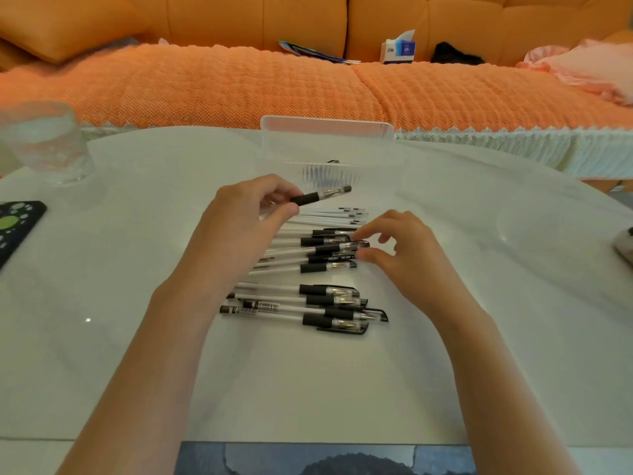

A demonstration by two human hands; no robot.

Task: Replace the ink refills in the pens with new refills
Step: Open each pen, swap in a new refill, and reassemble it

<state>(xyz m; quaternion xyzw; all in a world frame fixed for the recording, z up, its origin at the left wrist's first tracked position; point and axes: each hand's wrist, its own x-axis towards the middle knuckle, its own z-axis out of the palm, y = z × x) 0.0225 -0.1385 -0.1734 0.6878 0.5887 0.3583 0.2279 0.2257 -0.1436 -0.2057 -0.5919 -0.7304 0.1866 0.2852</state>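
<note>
One pen (320,195) in left hand (246,214)

We face an orange sofa (257,22) with tufted back panels. A textured orange cover (205,87) with a white lace edge (479,133) lies over its seat. An orange cushion (65,25) rests at far left. A tissue box (398,48), a black cloth (452,54) and pink fabric (589,66) sit toward the right. The white counter (102,337) reflects soft light. Dark marbled floor (325,457) shows below its near edge.
</note>
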